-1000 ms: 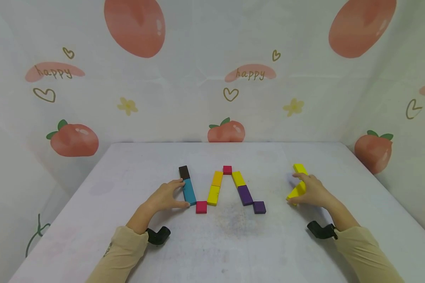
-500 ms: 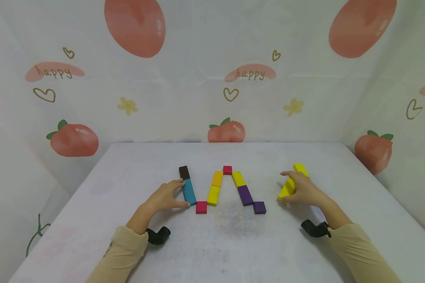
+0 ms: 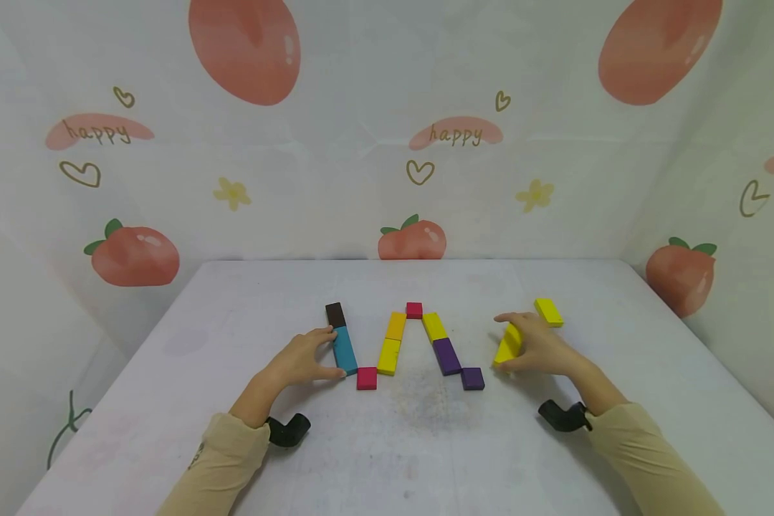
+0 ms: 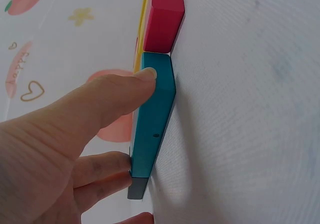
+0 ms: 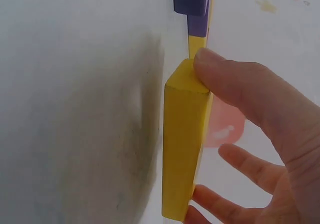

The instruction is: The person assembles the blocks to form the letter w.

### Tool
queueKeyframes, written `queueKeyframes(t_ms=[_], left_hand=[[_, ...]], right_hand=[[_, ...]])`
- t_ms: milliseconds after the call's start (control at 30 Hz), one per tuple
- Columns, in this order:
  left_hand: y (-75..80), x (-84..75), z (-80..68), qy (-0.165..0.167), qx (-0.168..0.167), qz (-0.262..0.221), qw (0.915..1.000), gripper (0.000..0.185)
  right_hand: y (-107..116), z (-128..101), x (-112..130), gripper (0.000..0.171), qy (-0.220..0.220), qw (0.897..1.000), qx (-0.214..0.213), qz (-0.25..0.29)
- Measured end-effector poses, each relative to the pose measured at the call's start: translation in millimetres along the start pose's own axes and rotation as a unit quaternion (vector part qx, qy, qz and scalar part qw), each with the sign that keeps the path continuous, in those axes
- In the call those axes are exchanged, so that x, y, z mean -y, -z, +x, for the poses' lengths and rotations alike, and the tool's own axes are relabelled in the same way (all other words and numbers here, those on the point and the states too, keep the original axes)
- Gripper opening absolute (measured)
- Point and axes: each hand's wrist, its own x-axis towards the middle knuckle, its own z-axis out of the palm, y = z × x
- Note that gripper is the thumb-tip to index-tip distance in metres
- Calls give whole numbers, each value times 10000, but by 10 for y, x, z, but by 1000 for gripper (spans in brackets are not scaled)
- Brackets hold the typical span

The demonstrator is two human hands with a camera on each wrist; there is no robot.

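Nine blocks already lie in the zigzag on the table [image 3: 426,444]: a brown block [image 3: 335,314] and a teal block [image 3: 345,349] form the left stroke, a red square [image 3: 366,378] sits at its foot, two yellow blocks [image 3: 392,340] climb to a second red square [image 3: 414,309] at the peak, then a short yellow block [image 3: 434,326], a purple block [image 3: 446,355] and a purple square [image 3: 472,378] come down the right side. By my reading the pattern is well along but not finished; a rising stroke to the right of the purple square is what seems to be missing.

My right hand [image 3: 542,350] pinches a long yellow block [image 3: 508,344] between thumb and fingers, near the purple square but not yet touching it (the right wrist view shows my thumb on its top end and fingers under its far end). One more spare yellow block [image 3: 548,312] lies loose just beyond that hand.

My left hand [image 3: 299,358] grips the teal block, thumb on the end next to the red square, fingers along its far side, steadying it.

No containers are in sight; every block rests directly on the table.
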Motion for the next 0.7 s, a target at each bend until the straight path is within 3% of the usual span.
queueKeyframes(t_ms=[700], left_hand=[[7, -9, -12, -25, -17, -34, 10000, 74]], right_hand=[[-95, 142, 72, 77, 54, 9986, 517, 61]])
